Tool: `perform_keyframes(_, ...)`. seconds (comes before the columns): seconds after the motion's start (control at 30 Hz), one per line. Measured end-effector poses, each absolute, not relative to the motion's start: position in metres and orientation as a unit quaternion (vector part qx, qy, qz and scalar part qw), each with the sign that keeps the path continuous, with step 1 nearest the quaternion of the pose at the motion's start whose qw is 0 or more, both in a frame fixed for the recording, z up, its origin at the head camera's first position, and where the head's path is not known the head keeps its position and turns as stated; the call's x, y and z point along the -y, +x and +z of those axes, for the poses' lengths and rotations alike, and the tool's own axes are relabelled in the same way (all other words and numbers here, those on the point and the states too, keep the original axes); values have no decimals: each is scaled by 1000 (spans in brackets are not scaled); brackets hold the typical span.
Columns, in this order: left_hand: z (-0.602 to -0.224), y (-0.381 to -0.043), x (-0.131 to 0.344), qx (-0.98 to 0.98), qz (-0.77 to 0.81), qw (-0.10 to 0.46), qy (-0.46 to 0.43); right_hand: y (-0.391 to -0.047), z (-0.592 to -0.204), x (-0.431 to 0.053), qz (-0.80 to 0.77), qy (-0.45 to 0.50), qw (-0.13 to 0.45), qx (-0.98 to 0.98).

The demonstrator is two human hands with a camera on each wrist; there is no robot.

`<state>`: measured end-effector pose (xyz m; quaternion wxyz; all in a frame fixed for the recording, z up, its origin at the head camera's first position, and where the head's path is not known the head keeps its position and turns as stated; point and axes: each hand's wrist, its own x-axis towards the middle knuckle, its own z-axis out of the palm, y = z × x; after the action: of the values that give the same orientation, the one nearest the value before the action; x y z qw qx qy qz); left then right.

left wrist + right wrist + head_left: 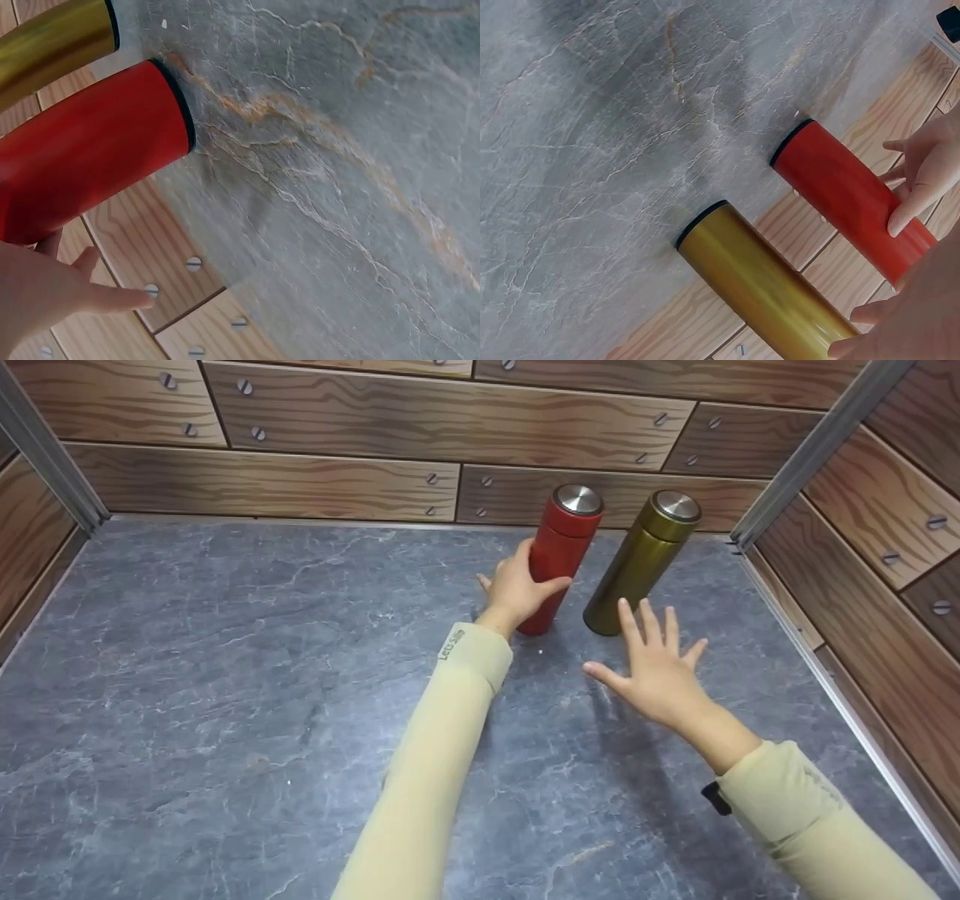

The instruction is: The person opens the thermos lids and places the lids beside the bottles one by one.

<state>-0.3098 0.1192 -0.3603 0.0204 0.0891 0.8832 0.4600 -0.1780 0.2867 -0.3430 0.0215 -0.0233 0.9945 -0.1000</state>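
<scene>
A red flask (559, 555) with a steel-topped lid stands upright on the grey marbled surface. My left hand (517, 589) is at its left side, the thumb lying across the front and the other fingers spread. In the right wrist view, that thumb overlaps the red flask (847, 195); firm contact cannot be told. To the right stands a gold-green flask (637, 566), also upright with a steel-topped lid. My right hand (660, 675) is before it, fingers straight and splayed, holding nothing. Whether a fingertip touches the gold-green flask is unclear.
Wood-plank-patterned panels (450, 416) rise behind the flasks, with another panelled wall (847, 547) on the right. Metal corner posts (802, 450) join the walls. Grey marbled floor (225, 697) stretches left and in front of the flasks.
</scene>
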Motion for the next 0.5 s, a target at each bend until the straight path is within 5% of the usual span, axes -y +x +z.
perform_keyframes(0.5, -365, -301, -85, -808, 572, 13, 141, -184, -347, -285, -113, -28, 26, -993)
